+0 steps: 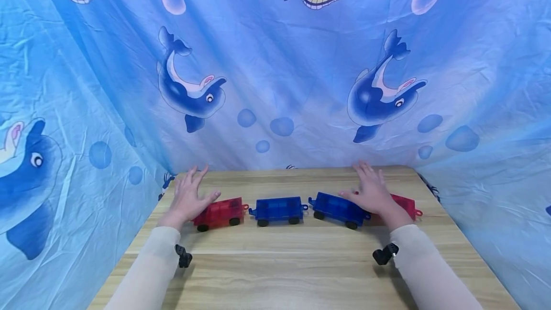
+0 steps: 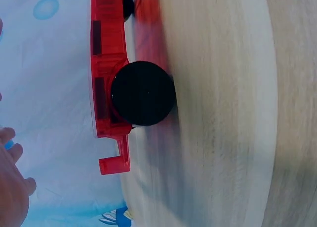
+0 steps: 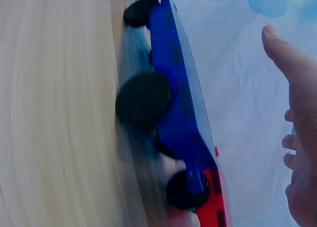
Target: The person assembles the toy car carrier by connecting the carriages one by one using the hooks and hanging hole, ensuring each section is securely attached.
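Sleeves (image 1: 430,267) low, four cars (image 1: 280,210) in a row

At four and eight o'clock in the head view, both pale, each with a black camera (image 1: 184,256) at the wrist. Left hand (image 1: 186,201) at eight: wide, thumb spread from the fingers, holding nothing, apart from the red car (image 1: 220,211) in the left wrist view. Right hand (image 1: 372,195) at four: likewise wide, holding nothing, thumb clear of the cars in the right wrist view. Red car at seven, on black wheels (image 1: 234,222); blue car (image 1: 275,209) at six; second blue car (image 1: 337,207) at half past four, set askew; second red car (image 1: 405,203) at four, partly hidden behind the right hand. Couplings (image 1: 305,207) close; linked or not, cannot tell. All upright on a wooden table (image 1: 280,271). Beyond, toward twelve, blue cloth (image 1: 275,61) with dolphins (image 1: 189,85) and bubbles (image 1: 246,117).
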Demonstrator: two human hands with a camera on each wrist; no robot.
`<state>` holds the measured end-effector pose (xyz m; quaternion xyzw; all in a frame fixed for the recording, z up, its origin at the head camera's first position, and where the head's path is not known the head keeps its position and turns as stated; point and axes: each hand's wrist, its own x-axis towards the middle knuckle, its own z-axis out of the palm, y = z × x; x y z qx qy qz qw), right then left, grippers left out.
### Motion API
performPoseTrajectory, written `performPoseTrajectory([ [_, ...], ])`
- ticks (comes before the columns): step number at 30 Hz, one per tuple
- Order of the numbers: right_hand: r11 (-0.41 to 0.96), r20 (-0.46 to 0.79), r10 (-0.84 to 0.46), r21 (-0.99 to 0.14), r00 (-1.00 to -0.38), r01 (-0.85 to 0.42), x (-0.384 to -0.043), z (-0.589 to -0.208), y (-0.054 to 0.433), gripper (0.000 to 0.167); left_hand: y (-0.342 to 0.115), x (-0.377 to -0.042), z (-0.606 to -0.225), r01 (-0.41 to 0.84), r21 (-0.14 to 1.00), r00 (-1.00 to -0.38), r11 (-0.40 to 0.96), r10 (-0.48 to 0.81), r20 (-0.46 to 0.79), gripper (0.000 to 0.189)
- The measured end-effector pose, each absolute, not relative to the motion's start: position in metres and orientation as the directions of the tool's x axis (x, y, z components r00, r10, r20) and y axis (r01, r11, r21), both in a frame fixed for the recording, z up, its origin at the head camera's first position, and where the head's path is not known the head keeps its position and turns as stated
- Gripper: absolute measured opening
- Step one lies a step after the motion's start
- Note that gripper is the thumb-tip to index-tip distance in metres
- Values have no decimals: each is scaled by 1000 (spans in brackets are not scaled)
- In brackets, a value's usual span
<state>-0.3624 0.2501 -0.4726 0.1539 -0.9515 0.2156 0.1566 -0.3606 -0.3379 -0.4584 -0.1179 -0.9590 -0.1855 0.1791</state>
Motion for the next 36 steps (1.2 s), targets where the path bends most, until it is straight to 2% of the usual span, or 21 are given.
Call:
performPoseTrajectory([
  [11,796,330,-244,-469,-912,-383,-358,-478,211,113,-335,-353,-465,299,454,-924,839,135,358,98],
  [26,766,259,-245,-539,-934,-350,-348,-484,164,105,-321,-345,-475,324,547,-930,772,153,336,92],
  [36,732,235,-290,-570,-928,-374,-346,-489,134,98,-311,-339,-476,289,606,-953,741,165,253,95],
])
